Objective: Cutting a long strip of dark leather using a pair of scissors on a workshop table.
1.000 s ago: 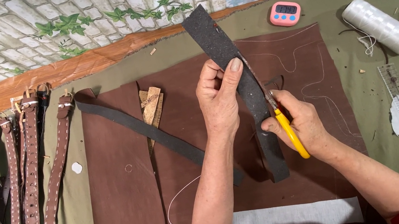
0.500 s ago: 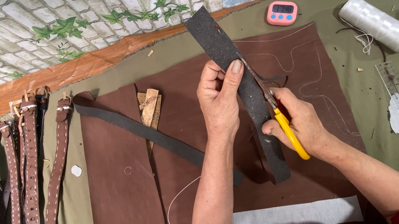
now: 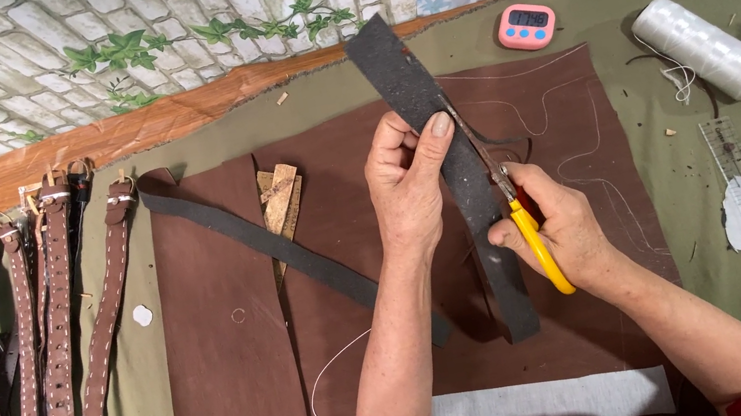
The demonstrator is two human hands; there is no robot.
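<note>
little has shifted over the last second: the dark strip (image 3: 444,164) sits a touch more upright in the grasp and both hands have held their places against it. the left hand (image 3: 407,186) is closed round the strip near its upper half, thumb laid flat on the face and fingers curled behind, so the strip is raised off the brown leather sheets (image 3: 236,364) rather than lying on them. its long axis runs from upper left, near the wooden ledge (image 3: 77,153), down and slightly right to a free lower end hanging just above the sheets. the right hand (image 3: 561,225) is closed on the yellow handles of the scissors (image 3: 504,189), whose thin blades point up and left along the strip's right edge, touching or all but touching it; how far the blades are parted cannot be told. so the strip lies to the left of the right hand, nearly parallel with the blades, and the left hand is the one bearing it, gripping above where the blades meet the edge. a second dark strip (image 3: 287,253) lies flat across the sheets to the left, with finished belts (image 3: 59,344) further left, a pink timer (image 3: 526,26) and a white thread spool (image 3: 703,48) well apart on the right.
</note>
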